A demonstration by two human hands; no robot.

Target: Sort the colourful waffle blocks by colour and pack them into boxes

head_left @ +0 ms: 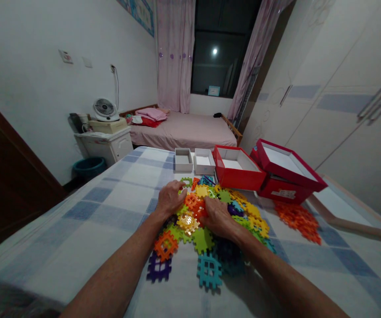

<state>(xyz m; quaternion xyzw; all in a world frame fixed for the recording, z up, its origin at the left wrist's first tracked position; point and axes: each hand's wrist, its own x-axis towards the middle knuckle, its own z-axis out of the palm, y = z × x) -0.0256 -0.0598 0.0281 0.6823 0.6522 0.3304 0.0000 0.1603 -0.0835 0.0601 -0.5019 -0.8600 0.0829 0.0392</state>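
A heap of toothed plastic building pieces (203, 239) in yellow, green, orange, blue and purple lies on the checked cloth before me. My left hand (171, 197) rests against the heap's left side, thumb and forefinger apart. From the right, my right hand (217, 215) reaches over the pieces, its thumb and fingers apart around an orange-red piece (198, 211); some fingertips are hidden. Between my hands sits a yellow piece (188, 222). Nearest me lie a purple piece (159, 267) and a teal piece (209, 270).
Beyond the heap stand two small white boxes (183, 160) and an open red box (240, 176). Further right, a dark red lid (313, 179) tilts on another box, beside spread orange pieces (298, 220) and a shallow pale tray (346, 221). A bed (190, 130) is behind.
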